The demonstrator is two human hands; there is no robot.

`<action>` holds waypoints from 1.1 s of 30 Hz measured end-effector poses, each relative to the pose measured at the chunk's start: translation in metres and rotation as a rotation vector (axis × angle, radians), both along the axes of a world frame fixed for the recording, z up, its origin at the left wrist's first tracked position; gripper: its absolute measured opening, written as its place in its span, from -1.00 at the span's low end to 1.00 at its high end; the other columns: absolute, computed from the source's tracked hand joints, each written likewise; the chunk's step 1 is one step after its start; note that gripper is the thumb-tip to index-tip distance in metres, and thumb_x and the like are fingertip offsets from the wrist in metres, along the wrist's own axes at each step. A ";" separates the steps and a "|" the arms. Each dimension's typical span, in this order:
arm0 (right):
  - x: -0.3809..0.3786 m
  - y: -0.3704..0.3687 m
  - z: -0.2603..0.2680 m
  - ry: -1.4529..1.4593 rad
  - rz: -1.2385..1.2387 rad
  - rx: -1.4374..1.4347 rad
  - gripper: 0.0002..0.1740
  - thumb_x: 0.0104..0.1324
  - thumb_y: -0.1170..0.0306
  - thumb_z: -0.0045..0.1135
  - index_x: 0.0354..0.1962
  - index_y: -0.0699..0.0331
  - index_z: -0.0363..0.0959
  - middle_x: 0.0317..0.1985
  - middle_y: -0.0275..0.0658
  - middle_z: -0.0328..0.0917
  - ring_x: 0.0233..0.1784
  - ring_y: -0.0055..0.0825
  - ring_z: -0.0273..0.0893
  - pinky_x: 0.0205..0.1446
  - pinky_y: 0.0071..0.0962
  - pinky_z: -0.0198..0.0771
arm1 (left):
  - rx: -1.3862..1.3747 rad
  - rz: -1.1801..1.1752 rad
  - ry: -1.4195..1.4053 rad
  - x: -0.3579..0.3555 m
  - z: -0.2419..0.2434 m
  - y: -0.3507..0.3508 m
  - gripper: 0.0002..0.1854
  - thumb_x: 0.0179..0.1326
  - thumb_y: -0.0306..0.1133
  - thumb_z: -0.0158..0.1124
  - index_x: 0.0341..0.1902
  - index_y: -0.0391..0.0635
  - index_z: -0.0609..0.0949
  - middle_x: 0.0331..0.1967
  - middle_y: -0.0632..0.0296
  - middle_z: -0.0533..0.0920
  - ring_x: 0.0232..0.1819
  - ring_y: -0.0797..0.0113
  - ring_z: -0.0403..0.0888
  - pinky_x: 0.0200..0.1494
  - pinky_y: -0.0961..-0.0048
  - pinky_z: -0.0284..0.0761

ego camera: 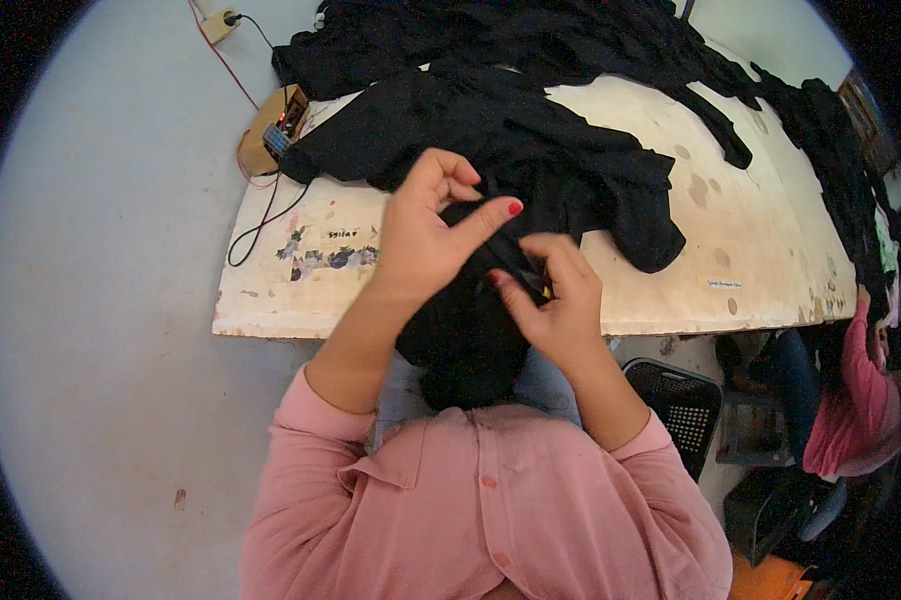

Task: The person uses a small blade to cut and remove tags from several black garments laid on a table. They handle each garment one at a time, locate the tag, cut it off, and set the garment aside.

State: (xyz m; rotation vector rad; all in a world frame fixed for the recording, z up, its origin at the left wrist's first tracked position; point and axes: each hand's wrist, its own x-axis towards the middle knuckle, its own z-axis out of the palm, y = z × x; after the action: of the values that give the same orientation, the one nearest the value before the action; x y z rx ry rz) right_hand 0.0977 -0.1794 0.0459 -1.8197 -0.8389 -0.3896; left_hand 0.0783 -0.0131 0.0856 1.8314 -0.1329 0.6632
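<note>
A black cloth garment [450,315] hangs from the worktable [645,307] into my lap, and more of it is bunched up between my hands. My left hand [435,225] is above the table's front edge, its thumb and curled fingers pinching a fold of the black cloth. Slightly lower and to the right, my right hand [563,292] curls around a small yellow object [546,292]. Most of that object is hidden by the fingers and the dark cloth, so its kind is unclear. Black fabric lies between the right thumb and fingers too.
More black garments [480,37] are heaped along the table's back. At the left edge stands a wooden box with electronics [274,131], its cable looped on the tabletop. A black plastic basket [675,405] is below on the right. Another person in pink [859,405] works at far right.
</note>
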 end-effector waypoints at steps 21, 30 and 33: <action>0.042 -0.093 -0.003 0.527 0.127 0.355 -0.72 0.27 0.24 0.26 -0.18 0.25 0.55 -0.27 -0.36 0.55 -0.18 -0.57 0.44 -0.06 -0.54 0.33 | -0.198 -0.001 -0.064 0.009 0.024 0.013 -0.62 0.14 -0.29 0.43 -0.09 -0.24 0.52 -0.15 0.14 0.58 -0.22 0.51 0.56 -0.15 0.59 0.51; 0.092 -0.116 -0.005 -0.130 -0.581 -0.279 -0.69 0.17 0.24 0.30 -0.16 0.21 0.60 -0.25 -0.12 0.56 -0.14 -0.23 0.52 -0.03 -0.35 0.43 | 0.783 0.283 0.452 -0.023 -0.072 0.021 -0.58 0.15 -0.07 0.34 -0.13 -0.19 0.58 -0.09 -0.03 0.56 -0.06 -0.01 0.54 0.01 0.27 0.44; 0.068 -0.055 -0.001 -0.175 -0.466 -0.372 -0.25 -0.04 0.13 0.49 0.11 0.17 0.44 0.00 -0.14 0.40 -0.07 -0.25 0.50 -0.06 -0.34 0.46 | 0.322 -0.046 0.475 -0.027 -0.049 0.042 -0.75 0.22 -0.26 0.28 -0.13 -0.14 0.56 -0.10 0.09 0.55 -0.07 0.21 0.53 -0.01 0.37 0.42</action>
State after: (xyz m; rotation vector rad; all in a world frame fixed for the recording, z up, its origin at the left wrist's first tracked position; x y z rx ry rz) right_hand 0.1662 -0.2341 0.0447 -2.3609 -0.6240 -0.7358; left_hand 0.0508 0.0293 0.0362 2.2386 0.0375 0.1652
